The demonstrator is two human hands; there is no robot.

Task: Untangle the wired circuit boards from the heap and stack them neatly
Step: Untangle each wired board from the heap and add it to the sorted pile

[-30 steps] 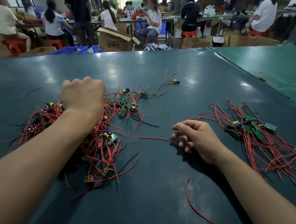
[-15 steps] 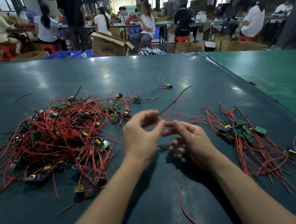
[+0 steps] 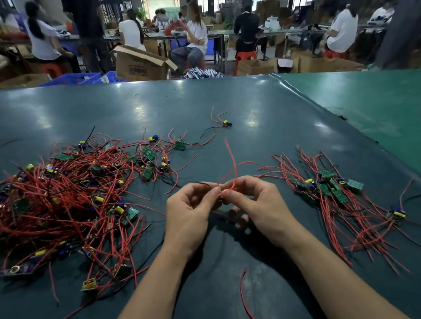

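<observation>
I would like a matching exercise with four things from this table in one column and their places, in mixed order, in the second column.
Things:
1. tangled heap of wired boards
2. sorted pile of boards
3. loose red wire
4. lone wired board

Places:
A. near table edge, between the forearms
B. far side, beyond the heap, apart
C. left of the left hand
D. right of the right hand

Pairs: 1-C, 2-D, 3-A, 4-B

Dark green table (image 3: 252,116) carries a tangled heap (image 3: 57,203), stacked boards (image 3: 333,188) (right side), loose wire (image 3: 247,307).
</observation>
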